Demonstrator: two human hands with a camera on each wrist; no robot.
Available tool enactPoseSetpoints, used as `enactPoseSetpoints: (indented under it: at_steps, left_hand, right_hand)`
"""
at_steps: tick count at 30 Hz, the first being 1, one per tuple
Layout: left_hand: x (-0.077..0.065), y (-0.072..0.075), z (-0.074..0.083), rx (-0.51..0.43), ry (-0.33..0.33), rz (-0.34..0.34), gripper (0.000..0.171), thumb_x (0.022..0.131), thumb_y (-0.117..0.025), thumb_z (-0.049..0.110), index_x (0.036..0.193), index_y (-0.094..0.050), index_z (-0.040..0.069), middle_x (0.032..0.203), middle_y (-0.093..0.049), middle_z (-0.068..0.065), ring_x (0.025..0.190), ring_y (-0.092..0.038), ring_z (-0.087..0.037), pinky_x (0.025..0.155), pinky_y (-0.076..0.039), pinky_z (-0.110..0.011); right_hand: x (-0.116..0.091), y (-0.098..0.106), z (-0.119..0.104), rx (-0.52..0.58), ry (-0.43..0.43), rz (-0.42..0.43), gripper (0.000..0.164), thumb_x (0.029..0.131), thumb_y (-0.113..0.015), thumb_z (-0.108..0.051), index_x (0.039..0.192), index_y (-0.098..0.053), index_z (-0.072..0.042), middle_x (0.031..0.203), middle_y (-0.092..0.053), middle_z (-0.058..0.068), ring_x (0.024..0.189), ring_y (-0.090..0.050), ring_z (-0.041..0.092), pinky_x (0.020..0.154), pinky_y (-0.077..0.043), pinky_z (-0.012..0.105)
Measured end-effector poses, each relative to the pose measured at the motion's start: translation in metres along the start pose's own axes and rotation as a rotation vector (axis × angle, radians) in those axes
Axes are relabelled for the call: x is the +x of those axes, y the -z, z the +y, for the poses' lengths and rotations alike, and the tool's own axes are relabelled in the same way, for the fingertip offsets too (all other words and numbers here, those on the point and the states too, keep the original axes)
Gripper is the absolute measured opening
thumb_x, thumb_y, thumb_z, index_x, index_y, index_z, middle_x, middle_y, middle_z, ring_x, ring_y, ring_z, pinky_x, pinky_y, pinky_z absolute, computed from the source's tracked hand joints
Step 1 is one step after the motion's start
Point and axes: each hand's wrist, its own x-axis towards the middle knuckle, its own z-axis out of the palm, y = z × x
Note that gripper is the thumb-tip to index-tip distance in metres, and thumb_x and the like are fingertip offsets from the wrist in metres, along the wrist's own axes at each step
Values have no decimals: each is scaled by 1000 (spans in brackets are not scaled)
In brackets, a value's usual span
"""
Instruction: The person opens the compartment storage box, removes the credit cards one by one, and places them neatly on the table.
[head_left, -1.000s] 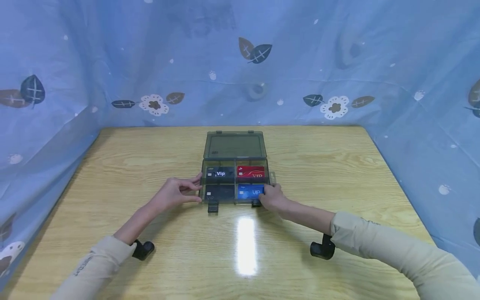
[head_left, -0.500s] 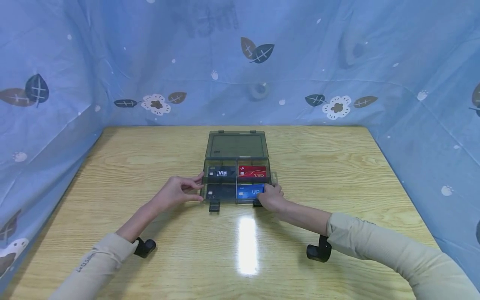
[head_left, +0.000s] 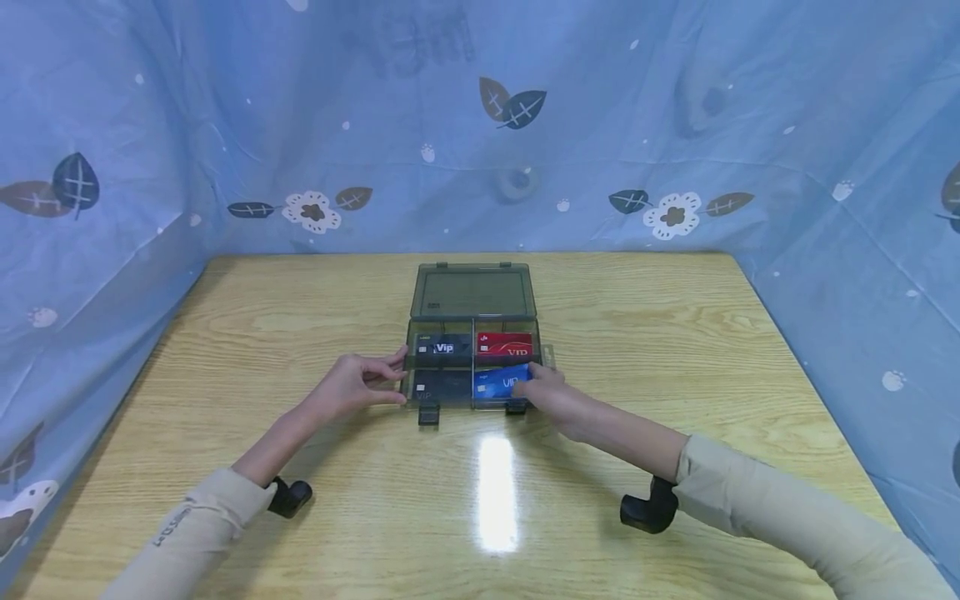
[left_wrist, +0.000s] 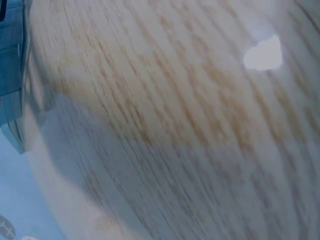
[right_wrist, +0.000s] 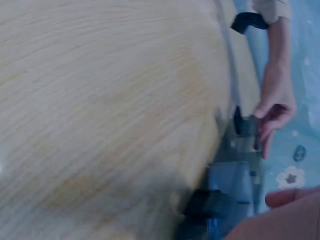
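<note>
On the table in the head view lies an open, smoky see-through plastic box (head_left: pixel 473 333), its lid (head_left: pixel 474 292) folded back. Four-way partitions hold cards: a black card (head_left: pixel 442 347) and a red card (head_left: pixel 504 343) behind, a dark card (head_left: pixel 438 385) front left. My right hand (head_left: pixel 551 396) pinches the right end of a blue card (head_left: pixel 495 382), tilted in the front right compartment. Thumb and fingertips of my left hand (head_left: pixel 352 387) rest against the box's left wall, apart from each other. In the right wrist view, that left hand (right_wrist: pixel 277 107) is at the box's far end.
Two latches hang at the box's front, the left latch (head_left: pixel 428 415) plainly seen. A side flap (head_left: pixel 548 357) sticks out on the right. Wood-grain table (head_left: pixel 360 517) surrounds it, with a blue patterned cloth (head_left: pixel 420 108) behind and at both sides.
The right end of the blue card has risen in my right hand, so the card now slants. My left hand has stayed at the box's left side.
</note>
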Motion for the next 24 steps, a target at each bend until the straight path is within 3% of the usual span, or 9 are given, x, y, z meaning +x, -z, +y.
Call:
enactPoseSetpoints:
  at_steps: [4,7,11,13,16,18,24]
  left_hand:
    - [0,0,0,2,0,1,28,73,-81,4,98,-71,-5,142,-42,-20,109,-62,-30,87,-55,-27]
    - [-1,0,0,0,-3,3,28,73,-81,5,98,-71,-5,142,-42,-20,109,-62,-30,87,-55,-28]
    - [-1,0,1,7,-9,0,28,73,-81,5,98,-71,-4,142,-41,-20,109,-62,-30,88,-55,-28]
    - [-1,0,1,11,-12,-1,28,73,-81,5,98,-71,-4,142,-41,-20,109,-62,-30,88,-54,-28]
    - [-1,0,2,17,-9,2,28,73,-81,4,98,-71,-4,142,-41,-20,109,-63,-30,88,-54,-28]
    - [-1,0,2,16,-7,3,28,73,-81,4,98,-71,-4,142,-42,-20,109,-63,-30,88,-54,-28]
    - [-1,0,1,29,-14,3,28,73,-81,5,98,-71,-4,141,-42,-20,108,-63,-29,89,-54,-26]
  right_hand:
    - [-6,5,-6,-52,-9,-46,77,91,-51,-10,153,-6,-1,152,28,22,138,25,42,111,1,69]
    - [-5,3,-7,-229,104,8,72,89,-53,-10,150,-17,4,151,30,24,138,22,46,111,-1,71]
    - [0,-3,2,-511,371,160,57,87,-57,-4,136,-36,18,151,5,33,137,2,50,111,-20,66]
    - [4,-3,8,-570,466,210,49,89,-59,-2,129,-41,19,146,-13,35,133,-12,46,107,-32,60]
    - [11,-1,13,-564,550,242,39,90,-61,0,122,-45,16,128,-42,31,115,-42,39,93,-48,49]
    - [16,2,16,-533,576,234,35,91,-62,2,119,-45,14,114,-54,27,102,-55,34,85,-55,43]
    - [28,11,24,-476,652,202,41,87,-67,3,123,-49,10,91,-63,15,83,-64,25,73,-59,34]
